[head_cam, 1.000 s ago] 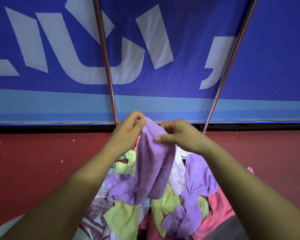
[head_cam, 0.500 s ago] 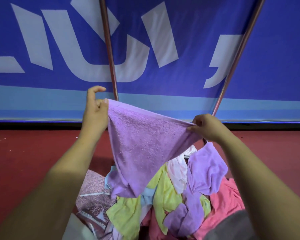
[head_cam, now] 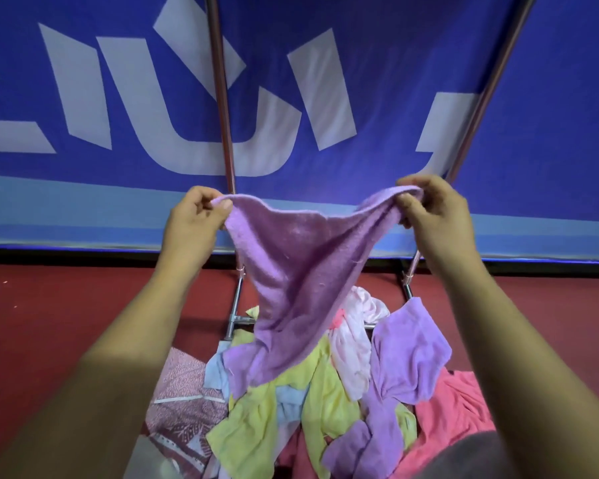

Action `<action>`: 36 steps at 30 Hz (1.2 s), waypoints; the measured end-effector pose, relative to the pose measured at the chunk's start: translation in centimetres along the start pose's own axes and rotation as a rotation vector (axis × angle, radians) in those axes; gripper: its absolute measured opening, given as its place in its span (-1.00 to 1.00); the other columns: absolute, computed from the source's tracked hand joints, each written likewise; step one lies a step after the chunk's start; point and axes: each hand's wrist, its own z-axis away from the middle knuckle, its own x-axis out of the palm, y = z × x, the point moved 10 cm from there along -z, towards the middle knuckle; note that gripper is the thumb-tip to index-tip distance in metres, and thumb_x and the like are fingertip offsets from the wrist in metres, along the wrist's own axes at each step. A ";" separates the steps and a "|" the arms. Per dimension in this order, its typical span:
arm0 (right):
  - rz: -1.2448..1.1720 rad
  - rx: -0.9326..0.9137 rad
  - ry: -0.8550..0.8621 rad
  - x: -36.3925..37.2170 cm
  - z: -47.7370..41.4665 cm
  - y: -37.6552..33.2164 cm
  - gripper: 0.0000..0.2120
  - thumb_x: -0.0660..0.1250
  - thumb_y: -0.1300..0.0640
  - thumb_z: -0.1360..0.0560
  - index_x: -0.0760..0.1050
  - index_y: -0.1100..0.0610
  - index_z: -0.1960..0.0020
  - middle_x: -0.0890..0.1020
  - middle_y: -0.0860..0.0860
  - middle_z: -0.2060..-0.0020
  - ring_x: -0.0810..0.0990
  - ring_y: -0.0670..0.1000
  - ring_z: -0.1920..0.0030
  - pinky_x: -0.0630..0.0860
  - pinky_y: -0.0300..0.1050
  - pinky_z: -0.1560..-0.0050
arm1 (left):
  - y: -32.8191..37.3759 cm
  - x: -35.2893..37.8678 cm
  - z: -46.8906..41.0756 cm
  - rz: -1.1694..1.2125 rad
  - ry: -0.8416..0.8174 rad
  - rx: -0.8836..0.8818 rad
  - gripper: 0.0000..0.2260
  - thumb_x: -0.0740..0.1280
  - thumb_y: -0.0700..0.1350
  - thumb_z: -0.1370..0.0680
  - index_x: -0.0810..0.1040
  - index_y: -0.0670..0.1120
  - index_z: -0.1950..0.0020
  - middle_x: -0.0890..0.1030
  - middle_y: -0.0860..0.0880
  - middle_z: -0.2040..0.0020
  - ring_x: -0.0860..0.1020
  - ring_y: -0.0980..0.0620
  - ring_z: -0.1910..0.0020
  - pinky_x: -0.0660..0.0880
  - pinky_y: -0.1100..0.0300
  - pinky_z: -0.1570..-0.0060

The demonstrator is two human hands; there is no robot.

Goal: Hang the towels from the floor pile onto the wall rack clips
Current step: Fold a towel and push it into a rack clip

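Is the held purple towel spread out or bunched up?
Spread, though slack: the left hand and right hand each pinch a top corner of the purple towel, whose top edge sags between them.

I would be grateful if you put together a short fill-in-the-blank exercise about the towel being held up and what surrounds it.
1. The held towel, stretched between the left hand and the right hand, is ____ in colour.
2. Each hand pinches a top ____ of it.
3. The towel pile lies on a floor whose colour is ____.
4. Behind the hands rise ____ metal rack poles.

Missing words: purple; corner; red; two.
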 end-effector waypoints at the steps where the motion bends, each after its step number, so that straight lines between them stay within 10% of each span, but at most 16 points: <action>1: 0.058 0.060 -0.013 0.1 0.2 1.3 -0.84 0.32 0.30 -0.53 0.59 0.09 -0.02 0.63 -0.06 0.26 0.55 -0.21 0.36 0.48 -0.23 0.20 | -0.3 0.4 0.1 -0.048 -0.034 -0.014 -0.90 0.35 -0.06 -0.53 0.50 0.10 0.16 0.59 0.02 0.26 0.53 0.09 0.29 0.53 -0.01 0.04; 7: 0.229 0.141 0.006 -0.5 0.8 4.0 -0.88 0.35 0.16 -0.56 0.54 0.11 0.16 0.54 -0.07 0.42 0.49 -0.05 0.38 0.45 -0.22 0.30 | -1.8 1.0 0.7 -0.320 -0.070 -0.106 -0.92 0.24 -0.02 -0.53 0.36 0.05 0.14 0.51 -0.08 0.32 0.48 -0.12 0.30 0.46 0.01 0.18; 11: 0.135 0.264 -0.084 0.4 1.3 4.6 -0.85 0.43 0.18 -0.52 0.55 0.23 0.15 0.47 0.05 0.52 0.39 -0.09 0.59 0.38 -0.26 0.52 | 0.0 4.3 2.0 0.012 -0.366 -0.152 -0.81 0.26 -0.26 -0.51 0.51 0.04 0.14 0.42 -0.16 0.24 0.32 -0.04 0.34 0.30 0.10 0.28; 16: -0.286 0.476 -0.270 5.4 3.8 5.7 -0.88 0.39 0.44 -0.47 0.56 0.26 0.08 0.63 0.15 0.32 0.62 0.03 0.35 0.64 -0.07 0.11 | 1.8 8.7 6.4 0.215 -0.699 -0.222 -0.74 0.23 -0.39 -0.57 0.67 -0.13 0.09 0.57 -0.14 0.22 0.54 0.03 0.25 0.54 0.22 0.20; 19: -0.316 0.434 -0.330 7.2 4.4 4.4 -0.96 0.36 0.42 -0.51 0.54 0.36 0.04 0.62 0.15 0.38 0.60 0.02 0.38 0.59 -0.16 0.22 | 2.3 10.4 7.8 0.156 -0.831 -0.164 -0.73 0.26 -0.43 -0.57 0.59 -0.21 -0.20 0.63 -0.23 -0.07 0.58 0.04 -0.04 0.53 0.29 -0.05; 28: -0.196 0.279 -0.422 9.5 5.8 1.5 -0.84 0.47 0.21 -0.51 0.59 0.33 0.11 0.55 0.16 0.44 0.47 0.07 0.43 0.41 0.01 0.29 | 3.7 9.9 6.1 -0.122 -0.598 0.122 -0.87 0.46 0.10 -0.48 0.69 0.07 0.08 0.58 0.04 0.13 0.51 0.18 0.21 0.41 0.27 0.11; 36: -0.402 0.364 -0.416 10.6 6.4 1.2 -0.87 0.38 0.26 -0.57 0.58 0.33 -0.03 0.63 0.12 0.32 0.57 0.01 0.37 0.61 -0.05 0.17 | 3.9 10.6 6.1 0.010 -0.514 0.111 -0.86 0.44 0.02 -0.47 0.63 -0.03 0.09 0.63 0.04 0.23 0.53 0.02 0.25 0.48 0.08 0.15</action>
